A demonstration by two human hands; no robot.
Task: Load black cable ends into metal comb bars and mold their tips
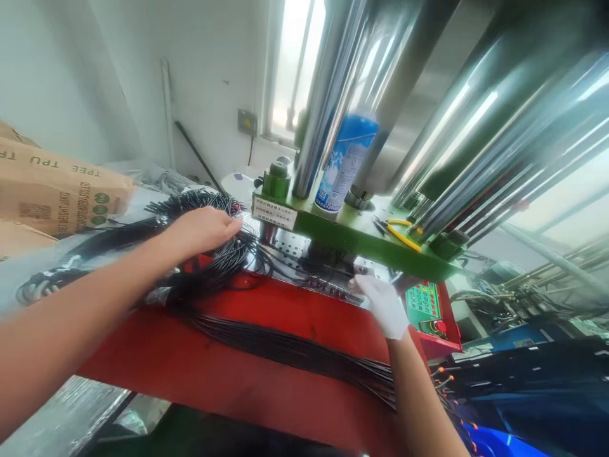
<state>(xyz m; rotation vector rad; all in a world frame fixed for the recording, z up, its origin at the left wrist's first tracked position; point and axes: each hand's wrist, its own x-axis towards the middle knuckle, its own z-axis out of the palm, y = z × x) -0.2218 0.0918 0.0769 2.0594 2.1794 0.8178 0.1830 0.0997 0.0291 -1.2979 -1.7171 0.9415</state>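
My left hand (204, 228), bare, is over a big tangled bundle of thin black cables (233, 261). Its fingers curl downward among the cable ends, and whatever they grip is hidden. On my right hand (383, 306) is a white glove. Its fingers are drawn together at the right end of a metal mould (328, 289) with a row of small fittings; I cannot make out what is between them. Some black cables run from the bundle toward the mould. Along the red machine table (266, 387) lies a long straight bunch of black cables (295, 349), passing behind my right forearm.
Above the mould, a green press plate (352, 240) carries a blue spray can (347, 162) and yellow-handled pliers (403, 235). Thick steel columns (328, 82) rise behind. A control panel (423, 301) with a red button stands right. Brown paper sacks (61, 184) are at left.
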